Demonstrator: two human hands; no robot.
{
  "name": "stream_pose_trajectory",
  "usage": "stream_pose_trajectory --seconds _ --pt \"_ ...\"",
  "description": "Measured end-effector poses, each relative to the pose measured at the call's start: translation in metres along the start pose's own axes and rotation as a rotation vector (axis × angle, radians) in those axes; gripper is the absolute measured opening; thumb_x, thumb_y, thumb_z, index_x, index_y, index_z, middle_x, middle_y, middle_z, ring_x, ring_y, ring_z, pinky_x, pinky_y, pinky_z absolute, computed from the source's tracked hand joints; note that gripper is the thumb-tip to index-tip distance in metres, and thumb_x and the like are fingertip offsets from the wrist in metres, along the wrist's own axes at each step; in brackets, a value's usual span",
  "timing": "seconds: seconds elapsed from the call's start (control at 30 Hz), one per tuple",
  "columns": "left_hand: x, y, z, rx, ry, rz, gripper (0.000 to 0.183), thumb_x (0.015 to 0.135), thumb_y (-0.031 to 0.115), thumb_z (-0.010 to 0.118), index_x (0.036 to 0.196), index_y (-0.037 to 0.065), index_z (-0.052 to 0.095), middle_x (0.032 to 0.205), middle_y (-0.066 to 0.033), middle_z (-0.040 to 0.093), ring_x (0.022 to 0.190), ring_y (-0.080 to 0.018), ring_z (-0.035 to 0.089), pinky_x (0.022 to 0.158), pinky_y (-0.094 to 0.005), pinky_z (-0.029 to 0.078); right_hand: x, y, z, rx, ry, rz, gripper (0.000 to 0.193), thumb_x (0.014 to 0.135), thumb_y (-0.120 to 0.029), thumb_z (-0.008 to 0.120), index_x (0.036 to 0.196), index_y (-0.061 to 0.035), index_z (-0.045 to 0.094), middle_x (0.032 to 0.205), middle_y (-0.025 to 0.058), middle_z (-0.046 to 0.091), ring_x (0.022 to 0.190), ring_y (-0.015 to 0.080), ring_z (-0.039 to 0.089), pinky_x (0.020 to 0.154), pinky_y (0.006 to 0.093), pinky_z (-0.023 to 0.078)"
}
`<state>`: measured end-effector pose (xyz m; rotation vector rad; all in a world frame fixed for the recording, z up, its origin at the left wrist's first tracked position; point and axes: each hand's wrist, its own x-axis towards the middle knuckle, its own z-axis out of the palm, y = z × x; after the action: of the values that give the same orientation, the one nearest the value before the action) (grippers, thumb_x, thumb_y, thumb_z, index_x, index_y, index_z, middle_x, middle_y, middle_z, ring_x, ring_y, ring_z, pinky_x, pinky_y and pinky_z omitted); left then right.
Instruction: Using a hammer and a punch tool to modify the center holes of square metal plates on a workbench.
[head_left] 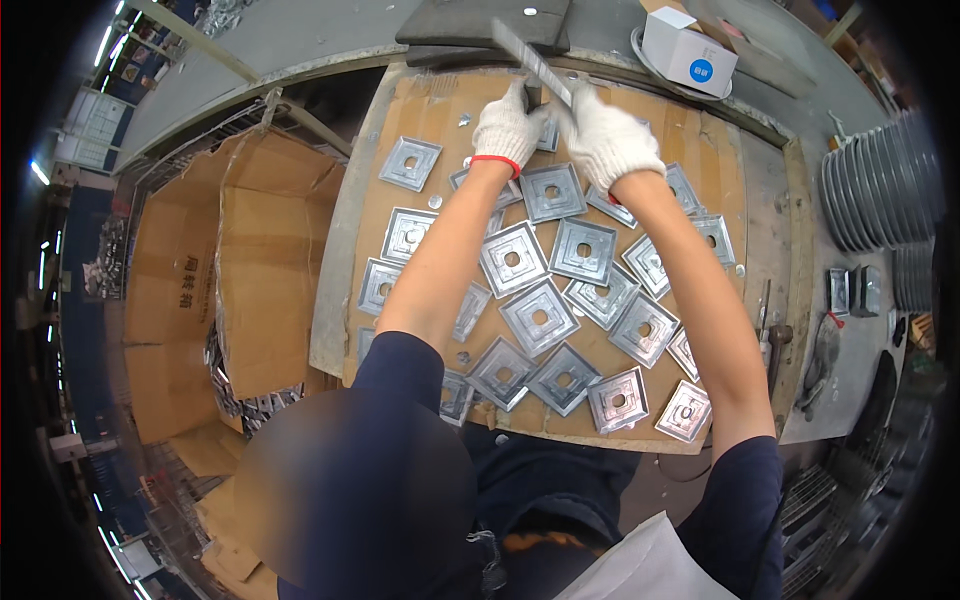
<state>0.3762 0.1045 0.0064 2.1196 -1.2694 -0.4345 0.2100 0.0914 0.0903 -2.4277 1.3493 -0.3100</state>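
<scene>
White knit gloves cover both my hands at the far part of the cardboard-covered table. My right hand (612,143) is closed around a long, flat metal file (532,56), which slants up and to the left, blurred by motion. Close beside it, my left hand (508,126) grips a metal plate (533,94); just a dark edge of it shows between the hands. Below and around my forearms lie several square grey metal plates with a hole in the middle, among them one plate (553,193) just under my hands and another (583,250) nearer.
An open cardboard carton (270,270) with metal pieces inside stands left of the table. A white box (688,50) and dark pads (470,28) sit along the far side. At right are stacked grey discs (875,190) and a hammer-like tool (778,345).
</scene>
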Motion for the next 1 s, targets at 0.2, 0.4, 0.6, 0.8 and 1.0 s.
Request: stream_pose_trajectory --seconds 0.2,0.4,0.6,0.8,1.0 --pt "-0.004 0.000 -0.001 -0.011 0.017 0.026 0.063 0.091 0.052 0.077 0.134 0.007 0.067 0.117 -0.0240 0.077 0.113 -0.0426 0.073 0.098 -0.0496 0.057 -0.008 0.009 -0.031 0.012 -0.017 0.023 0.059 0.106 -0.058 0.050 0.120 -0.0019 0.063 0.104 0.0303 0.075 0.104 0.0504 0.072 0.093 0.0584 0.056" --pt "0.001 0.004 -0.009 0.048 0.149 0.140 0.058 0.090 0.051 0.077 0.125 0.005 0.073 0.114 -0.0190 0.079 0.109 -0.0389 0.075 0.097 -0.0457 0.058 -0.028 0.016 -0.050 0.193 0.258 -0.022 0.059 0.107 -0.060 0.051 0.120 -0.0034 0.063 0.088 0.0268 0.074 0.092 0.0492 0.074 0.084 0.0565 0.058" --pt "-0.005 0.019 -0.028 -0.046 0.118 0.128 0.054 0.090 0.047 0.076 0.122 0.004 0.073 0.101 -0.0162 0.080 0.100 -0.0350 0.077 0.092 -0.0441 0.058 -0.071 0.047 0.005 0.218 0.140 0.155 0.051 0.109 -0.055 0.050 0.111 -0.0045 0.059 0.086 0.0320 0.071 0.088 0.0536 0.071 0.077 0.0599 0.055" --pt "-0.015 0.027 -0.032 -0.037 0.113 0.191 0.058 0.087 0.050 0.077 0.122 0.004 0.072 0.095 -0.0146 0.080 0.094 -0.0296 0.079 0.088 -0.0412 0.059 -0.103 0.063 0.038 0.199 0.071 0.246 0.049 0.109 -0.053 0.052 0.112 -0.0047 0.060 0.089 0.0339 0.072 0.089 0.0547 0.070 0.079 0.0599 0.055" --pt "-0.013 0.031 -0.035 0.049 0.103 0.043 0.061 0.087 0.053 0.077 0.120 0.003 0.073 0.096 -0.0172 0.080 0.090 -0.0322 0.078 0.086 -0.0423 0.060 -0.108 0.030 0.023 0.291 0.160 0.189 0.047 0.109 -0.051 0.049 0.118 -0.0049 0.055 0.085 0.0290 0.074 0.086 0.0524 0.073 0.078 0.0589 0.057"
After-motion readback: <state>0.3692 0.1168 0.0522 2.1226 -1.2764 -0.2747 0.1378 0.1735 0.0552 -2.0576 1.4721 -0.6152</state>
